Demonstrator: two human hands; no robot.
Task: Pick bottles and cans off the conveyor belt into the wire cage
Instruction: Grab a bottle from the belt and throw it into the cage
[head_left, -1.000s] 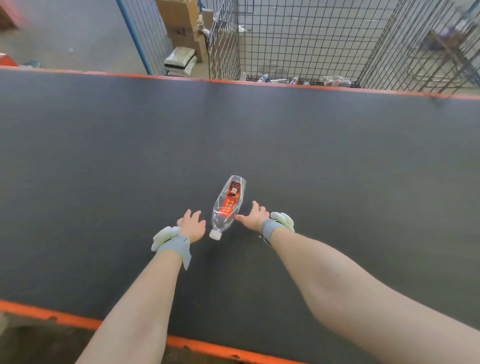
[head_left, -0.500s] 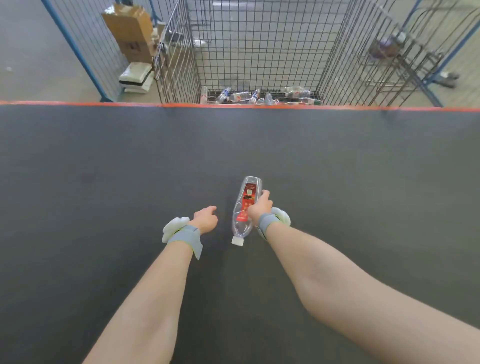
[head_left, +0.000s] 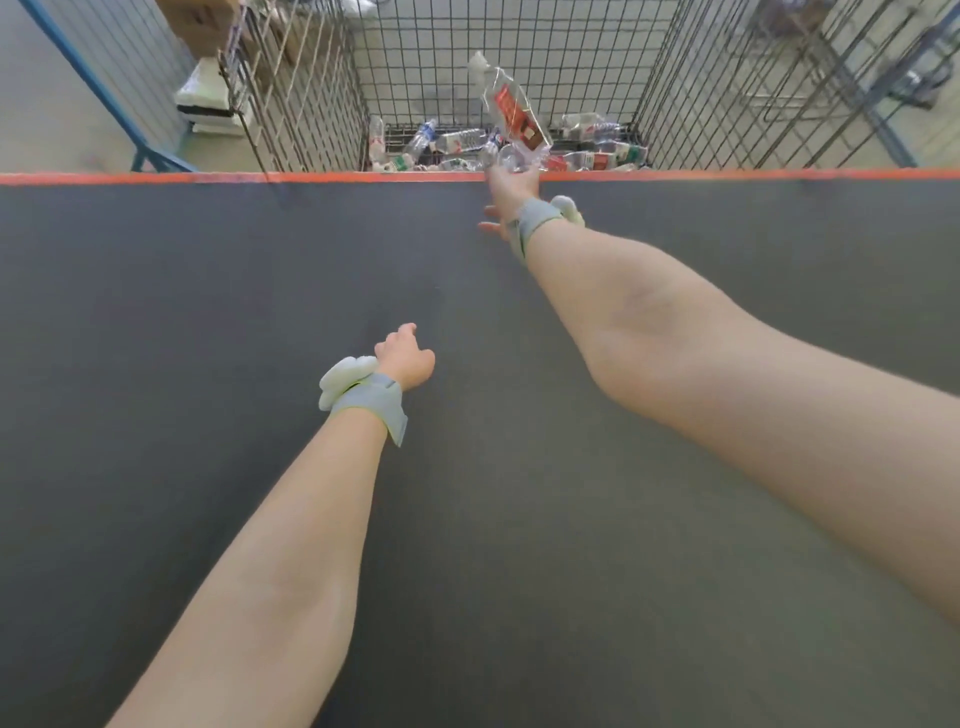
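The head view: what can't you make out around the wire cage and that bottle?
All in the head view:
- right hand and bottle: blur merges the hand with the bottle's base, so contact is unclear.
- pile in the wire cage: too small and jumbled to count or tell cans from bottles.
- cage top: cut off by the upper frame edge.
- palm of the left hand: turned away from the camera.

1. The conveyor belt (head_left: 208, 364) is plain dark grey, with a bright orange stripe (head_left: 156, 178) along its far edge.
2. The wire cage (head_left: 311, 104) is a grid of dark wire squares.
3. The bottle (head_left: 511, 111) is clear, with a red label.
4. The bottles on the cage floor (head_left: 457, 143) are clear, with red, blue and green labels.
5. The left wristband (head_left: 371, 402) and right wristband (head_left: 535, 218) are grey, each with a pale whitish-green piece.
6. The post (head_left: 78, 67) is blue.
7. The box (head_left: 200, 21) is brown.
8. The floor (head_left: 41, 104) is pale grey.
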